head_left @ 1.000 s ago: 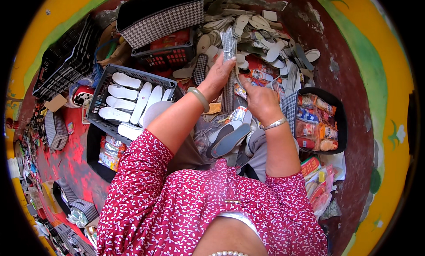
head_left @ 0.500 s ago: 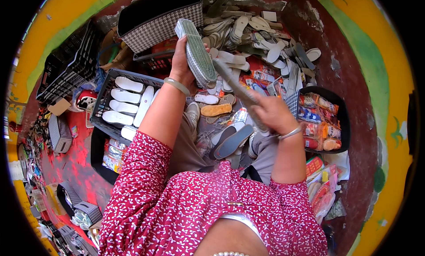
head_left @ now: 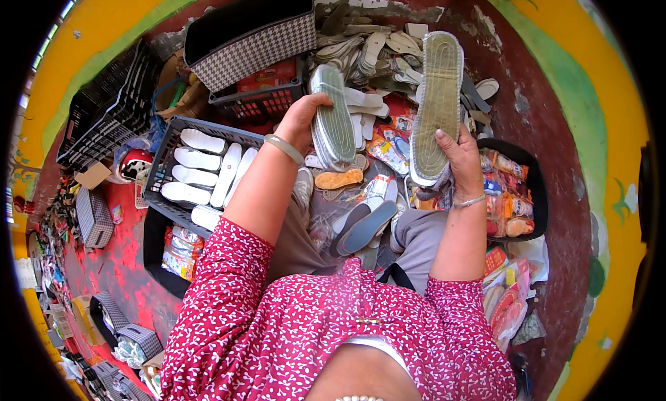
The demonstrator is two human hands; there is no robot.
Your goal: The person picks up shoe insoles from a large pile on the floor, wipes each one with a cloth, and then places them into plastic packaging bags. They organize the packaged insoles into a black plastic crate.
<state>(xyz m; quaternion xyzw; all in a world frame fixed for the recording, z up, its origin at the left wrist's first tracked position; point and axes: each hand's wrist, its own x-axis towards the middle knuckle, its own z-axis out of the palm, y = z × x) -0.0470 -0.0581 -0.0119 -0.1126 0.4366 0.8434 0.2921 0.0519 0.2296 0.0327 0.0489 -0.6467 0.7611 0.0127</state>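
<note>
left hand, centre of frame: fingers curled round the edge of a green-faced insole bundle, thumb on its upper edge. grip is firm-looking; the bundle tilts slightly, top end leaning left. pale layered edges show along its side.

right hand, right of centre: thumb pressed on the face of a long olive insole piece, fingers mostly hidden behind it. grip is at the lower part; the piece stands nearly upright, reaching toward the top of the frame. cannot tell how many layers it has. the two held items are apart, green stitched faces turned my way.

below the hands, centre: an orange insole lies flat; lower, a blue-grey insole rests aslant on others between grey-trousered legs.

upper centre: heap of pale insoles against the wall, partly behind the olive piece.

left of centre: dark plastic crate with white insoles set in rows. just below it, a black bin with bright packets.

upper left: houndstooth bin, tilted, above a second crate with red contents.

right of frame: black-rimmed bin filled with colourful packets, near the right wrist.
</note>
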